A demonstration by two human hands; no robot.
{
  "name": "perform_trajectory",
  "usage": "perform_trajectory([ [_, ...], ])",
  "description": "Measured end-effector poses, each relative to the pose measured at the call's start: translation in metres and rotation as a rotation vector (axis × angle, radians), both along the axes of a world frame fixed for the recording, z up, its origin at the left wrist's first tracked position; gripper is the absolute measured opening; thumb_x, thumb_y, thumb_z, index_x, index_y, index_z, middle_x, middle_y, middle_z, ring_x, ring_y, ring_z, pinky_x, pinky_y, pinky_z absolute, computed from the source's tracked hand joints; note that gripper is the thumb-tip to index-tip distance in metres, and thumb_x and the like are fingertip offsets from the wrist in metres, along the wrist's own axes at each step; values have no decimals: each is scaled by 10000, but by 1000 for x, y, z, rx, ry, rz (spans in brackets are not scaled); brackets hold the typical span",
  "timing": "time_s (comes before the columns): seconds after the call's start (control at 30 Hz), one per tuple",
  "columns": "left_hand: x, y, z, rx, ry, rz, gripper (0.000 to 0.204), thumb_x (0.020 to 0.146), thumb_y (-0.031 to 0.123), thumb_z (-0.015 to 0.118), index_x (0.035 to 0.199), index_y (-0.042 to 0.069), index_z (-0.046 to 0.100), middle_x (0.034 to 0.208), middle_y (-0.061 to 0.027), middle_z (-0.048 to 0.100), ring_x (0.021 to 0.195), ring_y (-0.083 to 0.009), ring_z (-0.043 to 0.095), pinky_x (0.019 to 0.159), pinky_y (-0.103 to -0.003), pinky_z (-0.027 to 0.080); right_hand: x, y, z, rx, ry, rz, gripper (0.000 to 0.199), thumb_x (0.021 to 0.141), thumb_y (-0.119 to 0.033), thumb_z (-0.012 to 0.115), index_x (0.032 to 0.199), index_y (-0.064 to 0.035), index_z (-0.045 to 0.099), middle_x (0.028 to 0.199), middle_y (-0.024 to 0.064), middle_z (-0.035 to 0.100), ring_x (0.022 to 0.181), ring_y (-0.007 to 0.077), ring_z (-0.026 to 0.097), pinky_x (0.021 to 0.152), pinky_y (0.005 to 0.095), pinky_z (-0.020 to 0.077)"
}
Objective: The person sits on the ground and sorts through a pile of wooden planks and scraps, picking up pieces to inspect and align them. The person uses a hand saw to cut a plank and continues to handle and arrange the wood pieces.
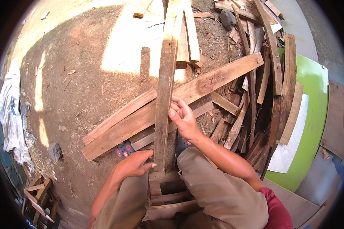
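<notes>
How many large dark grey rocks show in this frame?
2: left rock on the dirt; upper right rock by the scrap wood pile. Others may be hidden beneath the pile.

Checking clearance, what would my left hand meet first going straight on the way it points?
Your left hand would likely meet the long wooden plank running away from you; its edge looks close, though depth is unclear.
</notes>
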State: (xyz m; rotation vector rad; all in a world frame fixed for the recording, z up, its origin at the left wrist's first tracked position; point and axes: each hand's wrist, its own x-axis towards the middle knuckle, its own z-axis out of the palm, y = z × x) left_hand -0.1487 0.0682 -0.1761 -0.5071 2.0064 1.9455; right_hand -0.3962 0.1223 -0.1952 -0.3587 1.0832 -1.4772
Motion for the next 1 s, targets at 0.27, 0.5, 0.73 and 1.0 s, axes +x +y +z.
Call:
perform_trajectory([
  [0.27,-6,-13,-5,-187,-2,-9,405,857,252,820,1157,31,662,1040,-201,720,967,-368,703,841,-444,539,-2,8,5,177,63,-153,342,1081,-222,592,1329,-38,445,1117,70,657,971,91,620,879,277,515],
  [0.5,-48,-39,-28,-898,94,377,756,704,274,913,1357,78,588,1293,-145,613,1225,-366,561,1045,-498,401,-32,32,5,253,127,-372,283,1104,-308,510,1289,-125,400,1025,71,584,830,176,666,724,363,612],
  [0.73,-48,-66,-25,-469,-135,382,943,679,134,920,1511,126,476,1430,-163,566,1350,-334,524,1098,-483,433,-37,31,13,285,253,-389,320,1080,-302,573,1250,-96,397,928,52,548,675,133,586,573,294,541],
  [1.0,-2,-163,-17,-392,-133,270,689,877,261,770,1495,103,512,1510,-193,519,1420,-338,479,1178,-452,371,-21,36,11,186,528,-232,362,1058,-189,612,1304,-20,408,791,24,561,628,91,547,559,259,460],
])
